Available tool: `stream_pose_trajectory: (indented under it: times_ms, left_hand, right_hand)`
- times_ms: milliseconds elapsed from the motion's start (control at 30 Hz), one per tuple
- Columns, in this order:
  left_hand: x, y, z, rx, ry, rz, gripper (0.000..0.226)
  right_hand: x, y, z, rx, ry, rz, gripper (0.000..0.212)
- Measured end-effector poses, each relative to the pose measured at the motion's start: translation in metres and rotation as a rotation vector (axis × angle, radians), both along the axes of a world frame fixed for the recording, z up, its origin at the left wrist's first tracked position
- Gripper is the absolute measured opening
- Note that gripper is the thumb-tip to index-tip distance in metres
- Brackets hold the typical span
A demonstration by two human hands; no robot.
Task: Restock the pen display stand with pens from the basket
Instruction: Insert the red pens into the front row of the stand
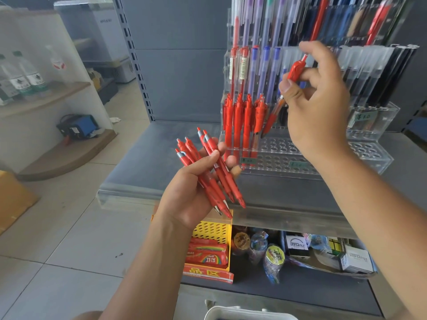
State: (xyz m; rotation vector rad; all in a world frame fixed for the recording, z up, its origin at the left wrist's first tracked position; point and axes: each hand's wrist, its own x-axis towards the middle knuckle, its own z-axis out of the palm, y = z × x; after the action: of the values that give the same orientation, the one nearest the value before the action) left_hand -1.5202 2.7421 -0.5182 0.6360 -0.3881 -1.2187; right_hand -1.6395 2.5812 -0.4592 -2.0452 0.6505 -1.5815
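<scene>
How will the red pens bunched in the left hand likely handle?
Probably stiff and light: the left hand holds several red pens at once. Round barrels, fanned and crossed, so likely to slip or roll apart if the fingers relax.

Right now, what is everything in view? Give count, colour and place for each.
bundle of pens: about six, red, centre foreground
single pen: one, red, in front of the stand's middle row
display stand: one, clear, on the grey shelf
stocked pens: several, red, stand's lower left
upper pens: many, purple, blue, black, stand's upper rows
perforated crate: one, yellow, below the shelf
water bottles: several, clear, far-left shelf
left hand: grips the bundle
right hand: pinches the single pen
</scene>
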Motion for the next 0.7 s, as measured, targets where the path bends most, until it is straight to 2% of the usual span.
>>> stream_pose_trajectory:
  times_ms: [233,700]
  left_hand:
    - [0.007,-0.009,0.003,0.002,-0.012,0.048,0.022]
    - [0.006,-0.012,0.003,0.080,-0.009,0.064,0.025]
  right_hand:
    - [0.001,-0.002,-0.001,-0.023,0.025,-0.012,0.043]
    - [0.003,0.001,-0.003,-0.018,0.244,0.005,0.053]
